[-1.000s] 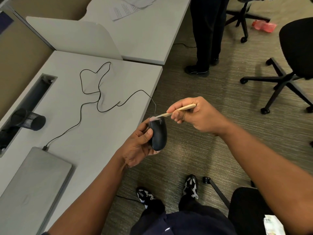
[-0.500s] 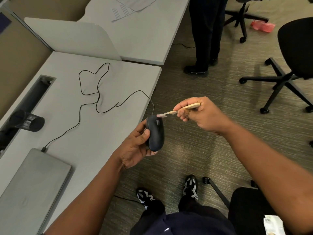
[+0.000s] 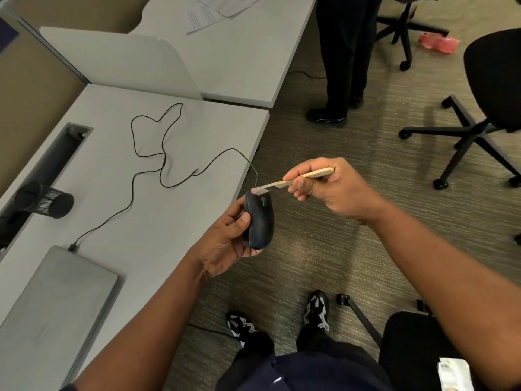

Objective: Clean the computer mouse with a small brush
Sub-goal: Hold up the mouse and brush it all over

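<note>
Head view: left hand (image 3: 228, 235) grips the black computer mouse (image 3: 260, 218) by its sides, thumb on the near flank, holding it off the table (image 3: 118, 193) edge and over the carpet, likely so loosened dust falls clear; buttons face up toward the camera, which exposes the wheel area to the tool; right hand (image 3: 327, 187), just beyond and to the right of the left, pinches the wooden handle of the small brush (image 3: 298, 179) between thumb and curled fingers; bristle end meets the mouse's front edge, near where the cable (image 3: 158, 153) leaves; cable trails back across the table to the closed laptop (image 3: 53, 300), with slack.
</note>
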Demonstrator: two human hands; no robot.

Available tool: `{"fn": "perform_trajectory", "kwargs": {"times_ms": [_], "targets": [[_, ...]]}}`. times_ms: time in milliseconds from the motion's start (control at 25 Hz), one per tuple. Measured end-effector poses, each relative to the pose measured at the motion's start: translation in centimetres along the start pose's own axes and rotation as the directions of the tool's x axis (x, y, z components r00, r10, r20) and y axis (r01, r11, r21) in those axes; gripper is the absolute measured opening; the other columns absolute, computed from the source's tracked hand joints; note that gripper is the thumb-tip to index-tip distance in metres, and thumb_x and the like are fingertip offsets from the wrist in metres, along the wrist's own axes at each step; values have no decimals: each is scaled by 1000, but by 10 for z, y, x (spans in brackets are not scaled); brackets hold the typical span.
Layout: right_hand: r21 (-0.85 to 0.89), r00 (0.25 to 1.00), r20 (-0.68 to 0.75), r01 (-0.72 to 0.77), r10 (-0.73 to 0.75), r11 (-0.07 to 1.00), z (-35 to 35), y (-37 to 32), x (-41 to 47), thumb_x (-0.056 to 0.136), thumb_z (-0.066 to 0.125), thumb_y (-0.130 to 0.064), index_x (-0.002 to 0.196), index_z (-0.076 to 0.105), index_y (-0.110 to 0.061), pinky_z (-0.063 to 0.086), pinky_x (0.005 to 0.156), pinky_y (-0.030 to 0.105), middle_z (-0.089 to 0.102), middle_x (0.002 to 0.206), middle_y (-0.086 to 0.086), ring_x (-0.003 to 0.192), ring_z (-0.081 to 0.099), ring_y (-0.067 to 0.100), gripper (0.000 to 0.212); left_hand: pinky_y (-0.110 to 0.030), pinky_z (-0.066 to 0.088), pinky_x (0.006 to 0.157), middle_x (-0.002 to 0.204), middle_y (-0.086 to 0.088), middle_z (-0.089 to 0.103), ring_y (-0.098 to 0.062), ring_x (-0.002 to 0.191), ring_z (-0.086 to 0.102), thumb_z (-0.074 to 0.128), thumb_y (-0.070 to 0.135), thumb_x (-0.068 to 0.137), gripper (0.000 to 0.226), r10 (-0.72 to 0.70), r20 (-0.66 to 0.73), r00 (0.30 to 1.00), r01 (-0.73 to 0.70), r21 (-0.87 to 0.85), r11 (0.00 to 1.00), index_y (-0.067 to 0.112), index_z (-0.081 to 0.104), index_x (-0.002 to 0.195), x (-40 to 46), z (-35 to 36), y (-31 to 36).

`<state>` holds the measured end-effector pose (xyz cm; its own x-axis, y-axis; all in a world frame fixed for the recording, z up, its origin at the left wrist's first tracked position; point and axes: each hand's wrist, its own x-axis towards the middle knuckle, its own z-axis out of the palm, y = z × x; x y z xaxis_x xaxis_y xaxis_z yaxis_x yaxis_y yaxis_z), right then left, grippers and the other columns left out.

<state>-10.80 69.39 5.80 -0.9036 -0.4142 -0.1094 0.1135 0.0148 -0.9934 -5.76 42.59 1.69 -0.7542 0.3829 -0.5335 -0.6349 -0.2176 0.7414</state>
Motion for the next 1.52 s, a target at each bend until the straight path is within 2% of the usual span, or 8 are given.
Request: {"fn": "perform_trajectory", "kwargs": {"times_ms": [240,400,560,840,1080,1240,1400,1520], "targets": [[-100,998,-60,-35,30,994,-5,4,0,97,68,-12,103,77,-12,59,77,31,75,94,18,83,68,19,12,-48,60,79,126,-1,73,-27,106,72,100,46,59,89,9,-3,1000,-9,-47,999,32,61,138,-1,2,1],[17,999,-35,-5,6,1000,3,2,0,94,69,-16,106,76,-11,60,76,29,74,96,23,85,69,23,15,-46,60,78,125,-3,73,-27,104,72,100,44,59,91,13,12,1000,-12,-70,997,31,60,139,-1,4,1],[-124,993,-96,-75,63,989,0,9,-4,98,68,-13,102,77,-14,58,77,32,75,92,17,81,67,17,10,-45,62,76,127,-5,71,-28,106,73,101,38,59,88,47,0,999,-47,-145,988,27,63,137,-2,4,1],[71,958,-287,45,-23,996,31,1,-6,103,61,-16,108,71,-12,60,70,30,77,89,14,79,72,21,12,-42,63,74,129,-7,70,-26,106,73,99,37,65,91,57,1,998,-56,-172,984,26,56,145,-1,9,-2],[111,960,-275,-33,62,993,35,5,-23,99,55,-1,88,72,-7,54,57,32,75,73,14,64,67,24,21,-45,63,76,122,-6,74,-25,101,75,103,39,57,93,41,-32,999,-47,-219,975,30,60,139,-1,6,-3],[130,939,-342,28,18,991,40,2,-14,102,59,-10,102,73,-9,59,65,30,76,84,15,73,71,22,14,-46,63,77,128,-6,73,-28,108,74,100,36,62,88,53,0,999,-52,-189,981,31,60,140,0,7,-5],[73,963,-252,-83,99,994,38,3,-18,97,56,-2,90,75,-5,53,56,31,74,74,17,64,66,24,21,-49,62,76,129,-8,71,-30,108,73,101,33,61,91,50,-4,999,-50,-200,978,29,58,142,0,5,-3],[67,957,-286,-19,38,998,38,1,-20,100,57,-4,94,75,-6,56,59,31,75,77,15,67,68,23,19,-50,62,77,129,-8,70,-30,108,72,101,35,62,94,42,-7,999,-43,-193,980,30,56,144,1,1,-3]]}}
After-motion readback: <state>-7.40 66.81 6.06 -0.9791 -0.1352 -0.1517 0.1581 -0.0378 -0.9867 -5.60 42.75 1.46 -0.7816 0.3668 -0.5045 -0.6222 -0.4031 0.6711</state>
